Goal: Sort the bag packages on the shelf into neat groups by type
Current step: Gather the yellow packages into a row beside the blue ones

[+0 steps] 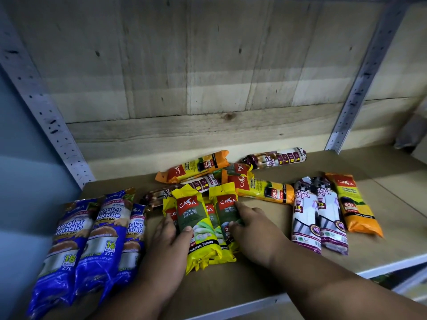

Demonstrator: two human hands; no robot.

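Several yellow-green Casa lemongrass packs point(203, 229) lie bunched at the shelf's front middle. My left hand point(169, 241) holds the bunch's left side with its thumb over the front pack. My right hand point(250, 229) holds the right side, thumb on the rightmost pack. Three blue singlet-handle packs point(92, 239) lie side by side at the left. Two white drawstring packs point(320, 215) and one orange 60L pack point(357, 206) lie in a row at the right. Behind the bunch, mixed orange 60L packs point(196, 168) and dark drawstring packs point(277, 158) lie crosswise in a loose pile.
The brown shelf board point(261, 280) has a white front edge. A pale wooden back wall point(208, 88) closes the rear. Perforated metal uprights point(46, 116) stand at the left and at the right rear.
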